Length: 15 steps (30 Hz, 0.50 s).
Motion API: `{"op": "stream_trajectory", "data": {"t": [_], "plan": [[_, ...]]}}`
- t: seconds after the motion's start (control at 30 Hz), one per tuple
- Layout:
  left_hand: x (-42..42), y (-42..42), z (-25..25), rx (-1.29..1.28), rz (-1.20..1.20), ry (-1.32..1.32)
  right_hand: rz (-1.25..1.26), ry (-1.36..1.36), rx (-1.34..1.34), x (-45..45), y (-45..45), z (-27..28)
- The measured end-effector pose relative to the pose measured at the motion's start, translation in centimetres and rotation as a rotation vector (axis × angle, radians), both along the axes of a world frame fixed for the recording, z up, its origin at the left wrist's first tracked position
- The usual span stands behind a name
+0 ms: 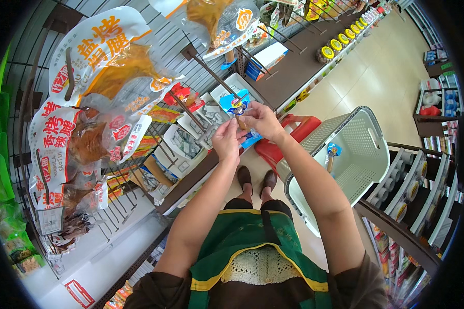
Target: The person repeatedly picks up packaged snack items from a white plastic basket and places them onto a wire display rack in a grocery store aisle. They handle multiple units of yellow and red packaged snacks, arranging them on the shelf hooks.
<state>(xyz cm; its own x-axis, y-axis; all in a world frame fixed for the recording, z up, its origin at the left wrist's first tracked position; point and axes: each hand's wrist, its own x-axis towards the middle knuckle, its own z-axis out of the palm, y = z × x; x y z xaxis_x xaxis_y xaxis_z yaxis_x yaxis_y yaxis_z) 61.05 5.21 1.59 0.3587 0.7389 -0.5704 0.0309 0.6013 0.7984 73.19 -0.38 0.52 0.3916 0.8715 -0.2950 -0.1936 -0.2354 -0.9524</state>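
A small sausage packet [239, 106] with a blue printed header is up between my two hands, beside a long metal display hook [210, 73]. My right hand [265, 121] pinches its brown lower part from the right. From the left, the fingertips of my left hand [228, 141] close on the same packet, covering part of it. A similar blue-headed packet [333, 150] lies inside the pale green perforated plastic basket [371, 135] to the right. Just past my hands are white plastic bins [183, 141] holding small tags or clips.
Large bagged roast poultry legs [120, 73] hang on the wire rack at left. Bare hooks [123, 204] jut outward below them. A red plastic stool [290, 135] stands by the basket. Yellow-lidded jars [326, 53] line the shelf edge. Another shelf unit [402, 228] stands at right.
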Motion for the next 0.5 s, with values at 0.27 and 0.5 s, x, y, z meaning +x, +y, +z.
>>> {"op": "stream_trajectory", "data": {"t": [0.27, 0.5], "plan": [[1.6, 1.6, -1.0, -0.042, 0.108, -0.012, -0.111, -0.353, -0.125, 0.0, 2.3, 0.0], [6.7, 7.1, -3.5, 0.088, 0.368, -0.023, -0.379, -0.414, 0.006, -1.4, 2.3, 0.3]]}}
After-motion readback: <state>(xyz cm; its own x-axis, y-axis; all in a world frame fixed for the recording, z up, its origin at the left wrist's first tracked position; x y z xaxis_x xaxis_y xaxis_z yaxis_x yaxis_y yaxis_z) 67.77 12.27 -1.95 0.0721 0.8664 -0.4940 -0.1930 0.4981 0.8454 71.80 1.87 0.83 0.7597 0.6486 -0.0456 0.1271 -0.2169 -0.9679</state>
